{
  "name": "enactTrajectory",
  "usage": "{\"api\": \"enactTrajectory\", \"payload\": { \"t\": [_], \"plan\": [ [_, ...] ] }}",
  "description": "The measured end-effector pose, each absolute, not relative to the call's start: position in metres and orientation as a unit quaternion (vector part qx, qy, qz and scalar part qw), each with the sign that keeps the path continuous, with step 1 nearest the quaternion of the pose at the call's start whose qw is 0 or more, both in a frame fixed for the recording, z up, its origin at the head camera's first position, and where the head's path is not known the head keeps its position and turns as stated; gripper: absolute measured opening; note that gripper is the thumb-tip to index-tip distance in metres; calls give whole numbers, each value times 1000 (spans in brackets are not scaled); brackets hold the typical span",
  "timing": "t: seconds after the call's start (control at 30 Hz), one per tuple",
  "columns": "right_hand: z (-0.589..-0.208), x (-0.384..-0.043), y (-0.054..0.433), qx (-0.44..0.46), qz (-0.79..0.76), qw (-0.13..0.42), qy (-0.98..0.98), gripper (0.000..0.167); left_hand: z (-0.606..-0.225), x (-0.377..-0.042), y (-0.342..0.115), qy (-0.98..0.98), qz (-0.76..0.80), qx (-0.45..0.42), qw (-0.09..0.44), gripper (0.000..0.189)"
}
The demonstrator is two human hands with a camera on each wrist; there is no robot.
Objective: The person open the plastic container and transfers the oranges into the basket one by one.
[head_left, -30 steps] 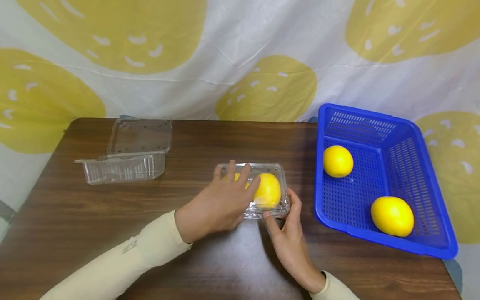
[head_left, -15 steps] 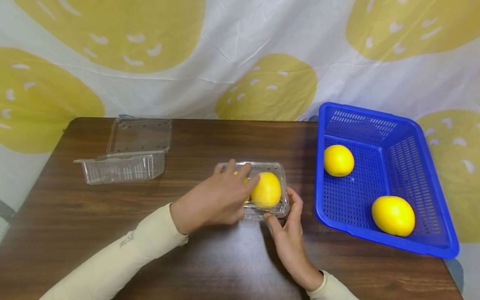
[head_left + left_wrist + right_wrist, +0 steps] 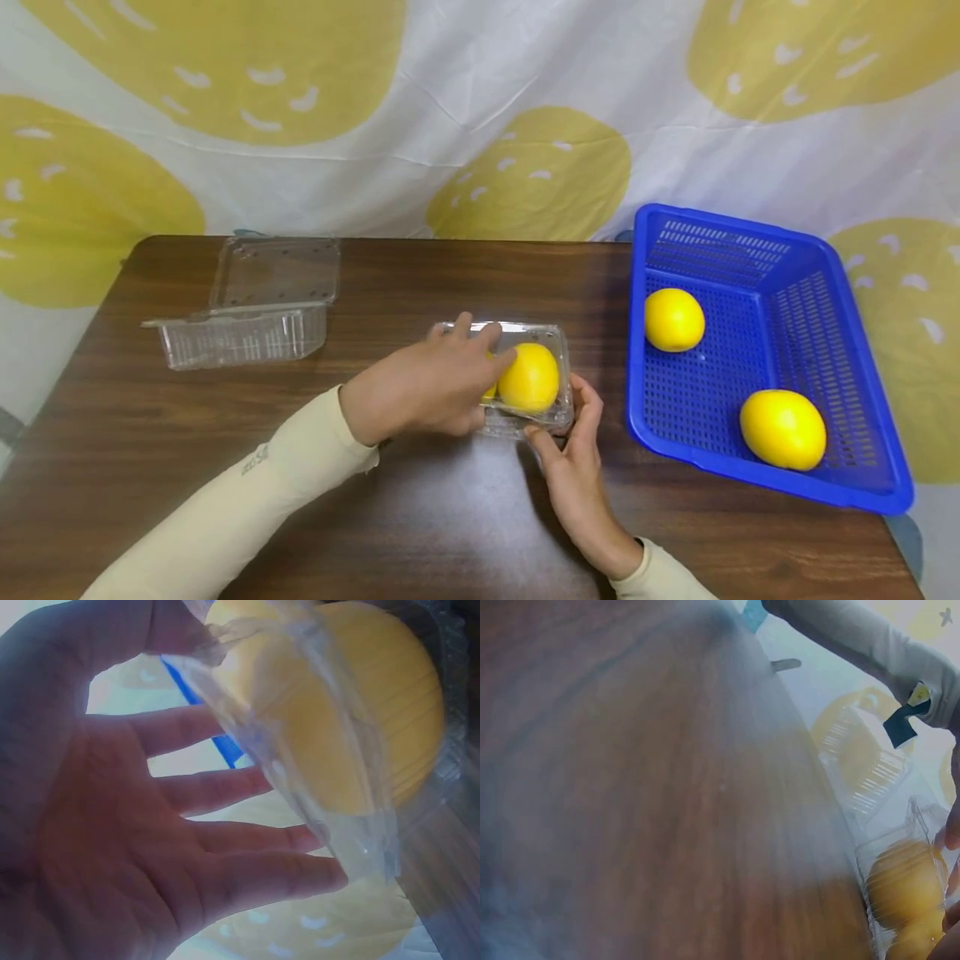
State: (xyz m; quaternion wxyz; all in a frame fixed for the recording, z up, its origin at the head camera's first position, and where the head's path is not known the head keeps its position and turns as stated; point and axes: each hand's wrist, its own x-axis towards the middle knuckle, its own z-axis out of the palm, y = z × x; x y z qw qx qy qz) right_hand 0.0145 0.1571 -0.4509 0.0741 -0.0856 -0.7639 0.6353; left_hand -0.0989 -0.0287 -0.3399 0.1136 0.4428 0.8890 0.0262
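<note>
A clear plastic clamshell container point(image 3: 510, 427) lies mid-table with two round yellow fruits inside. The right fruit point(image 3: 528, 377) shows fully in the head view; the other point(image 3: 330, 712) is mostly covered by my left hand point(image 3: 427, 383). That hand spans the lid's left part, fingers spread over it and thumb at the front edge. In the left wrist view the lid's edge slants over the fruit, apart from the tray below. My right hand point(image 3: 581, 483) grips the container's front right corner, thumb on the front rim and fingers around the right side.
A second clear clamshell point(image 3: 243, 337) stands opened at the back left. On the right sits a blue perforated basket point(image 3: 708, 468) holding two yellow fruits point(image 3: 675, 321). A patterned cloth point(image 3: 360, 183) hangs behind the brown table point(image 3: 150, 467).
The gap between the lid's front edge and the tray rim looks slightly wider. My left hand has shifted slightly left on the lid; my right hand keeps its hold.
</note>
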Motion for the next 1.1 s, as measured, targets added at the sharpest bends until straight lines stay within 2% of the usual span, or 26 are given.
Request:
{"api": "enactTrajectory", "payload": {
  "t": [0.23,0.33,0.4,0.6,0.73,0.87,1.1],
  "plan": [
    [-456,14,160,-81,629,86,-768,77,-324,-118,-45,885,114,435,119,65],
    [-453,15,160,-91,619,73,-777,77,-325,-122,-53,891,135,423,92,64],
    [-448,16,160,-95,615,64,-780,78,-328,-123,-57,893,142,424,48,63],
    [-448,17,162,-83,596,77,-795,76,-332,-127,-61,865,178,435,-174,53],
    [-446,18,163,-84,583,68,-805,76,-332,-130,-62,853,190,413,-256,51],
    [-440,20,165,-92,583,44,-806,79,-334,-131,-63,853,190,399,-277,53],
    [-432,19,167,-97,590,44,-800,75,-344,-123,-66,861,255,379,-224,58]
  ]
}}
